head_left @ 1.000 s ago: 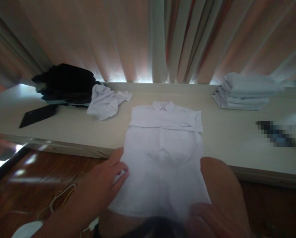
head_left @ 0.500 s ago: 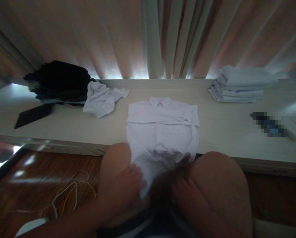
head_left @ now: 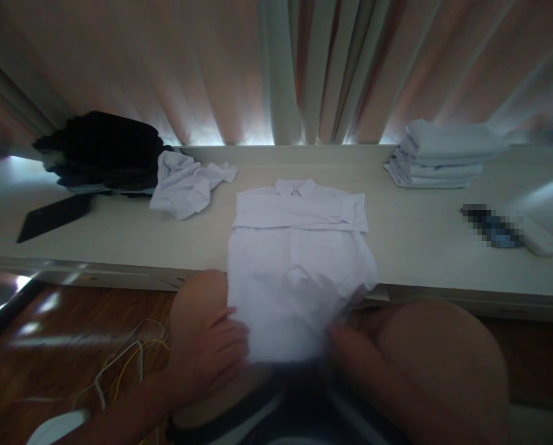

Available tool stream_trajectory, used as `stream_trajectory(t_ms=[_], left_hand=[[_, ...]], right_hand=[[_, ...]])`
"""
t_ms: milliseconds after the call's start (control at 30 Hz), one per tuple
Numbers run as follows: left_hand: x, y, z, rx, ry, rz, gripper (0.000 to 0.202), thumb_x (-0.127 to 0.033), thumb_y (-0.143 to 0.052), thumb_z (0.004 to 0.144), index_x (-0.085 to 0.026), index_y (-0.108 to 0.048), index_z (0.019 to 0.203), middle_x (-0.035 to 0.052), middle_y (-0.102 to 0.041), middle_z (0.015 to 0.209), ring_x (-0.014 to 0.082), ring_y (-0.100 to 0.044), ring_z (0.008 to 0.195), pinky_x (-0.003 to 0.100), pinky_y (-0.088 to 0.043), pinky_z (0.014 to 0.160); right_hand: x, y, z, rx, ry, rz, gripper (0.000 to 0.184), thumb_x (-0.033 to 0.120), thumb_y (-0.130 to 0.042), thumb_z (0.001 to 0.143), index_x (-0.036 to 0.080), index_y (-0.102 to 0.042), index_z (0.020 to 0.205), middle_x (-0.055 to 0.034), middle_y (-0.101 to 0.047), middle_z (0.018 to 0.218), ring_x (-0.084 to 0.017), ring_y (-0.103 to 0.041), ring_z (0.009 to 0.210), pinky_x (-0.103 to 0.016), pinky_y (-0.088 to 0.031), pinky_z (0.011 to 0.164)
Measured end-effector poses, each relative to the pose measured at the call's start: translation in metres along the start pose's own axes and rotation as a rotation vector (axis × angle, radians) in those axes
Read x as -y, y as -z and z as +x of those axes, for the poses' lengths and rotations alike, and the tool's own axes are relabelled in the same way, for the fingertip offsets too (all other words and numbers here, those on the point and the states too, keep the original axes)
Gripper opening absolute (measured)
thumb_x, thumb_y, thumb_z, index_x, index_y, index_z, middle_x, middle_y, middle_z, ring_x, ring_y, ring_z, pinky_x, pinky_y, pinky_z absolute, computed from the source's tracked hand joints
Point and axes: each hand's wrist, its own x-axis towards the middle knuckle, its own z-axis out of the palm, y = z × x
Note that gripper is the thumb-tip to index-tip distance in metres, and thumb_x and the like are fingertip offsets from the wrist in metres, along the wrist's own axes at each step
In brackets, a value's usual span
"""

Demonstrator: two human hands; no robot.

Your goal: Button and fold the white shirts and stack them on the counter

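Note:
A white collared shirt [head_left: 299, 247] lies front up, its collar toward the curtain and its sleeves folded flat across the chest. Its lower part reaches over the table edge onto my lap. My left hand [head_left: 220, 349] grips the left side of the hem, fingers curled over the cloth. At the hem's right side, my right hand [head_left: 353, 346] is closed on the cloth; it is blurred and its fingertips are partly hidden. Creases run across the shirt's lower right part.
On the table [head_left: 419, 247], a dark pile of clothes [head_left: 109, 148] and a crumpled white garment [head_left: 183, 185] lie left. A folded white stack [head_left: 443, 154] stands back right, near a pixelated object [head_left: 492, 225]. A flat black object [head_left: 54, 217] lies left; cables [head_left: 118, 364] lie on the floor.
Both hands have moved apart, spreading the hem wider and flatter over my lap. The right leg has shifted outward to the right. The bunched cloth at the lower front has smoothed somewhat.

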Motion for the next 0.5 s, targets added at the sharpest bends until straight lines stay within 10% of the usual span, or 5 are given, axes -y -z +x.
stream_trajectory(t_ms=[167, 367, 500], left_hand=[[-0.001, 0.010, -0.020, -0.056, -0.011, -0.042, 0.021, -0.042, -0.056, 0.091, -0.033, -0.074, 0.100, 0.0028, -0.075, 0.096, 0.0231, -0.067, 0.105, 0.050, -0.037, 0.116], [-0.020, 0.037, -0.012, -0.257, -0.427, 0.216, 0.021, -0.023, -0.053, 0.094, -0.023, -0.067, 0.110, 0.0032, -0.076, 0.099, 0.0175, -0.066, 0.110, 0.039, -0.034, 0.117], [-0.026, 0.050, -0.006, -0.319, -0.456, 0.282, 0.019, -0.018, -0.057, 0.091, -0.017, -0.065, 0.107, 0.0063, -0.076, 0.101, 0.0190, -0.064, 0.113, 0.040, -0.034, 0.117]], right_hand=[[0.016, -0.032, -0.010, 0.102, 0.059, -0.018, 0.033, 0.017, -0.050, 0.085, 0.017, -0.065, 0.115, -0.0140, -0.068, 0.118, -0.025, -0.065, 0.104, -0.036, -0.047, 0.094], [0.009, -0.056, -0.027, 0.194, 0.064, -0.176, 0.044, 0.000, -0.040, 0.085, 0.017, -0.061, 0.120, -0.0155, -0.062, 0.125, -0.025, -0.059, 0.111, -0.037, -0.044, 0.095], [0.004, -0.058, -0.034, 0.103, -0.057, -0.299, 0.047, 0.001, -0.039, 0.089, 0.021, -0.057, 0.128, -0.0165, -0.058, 0.131, -0.030, -0.055, 0.117, -0.043, -0.044, 0.093]])
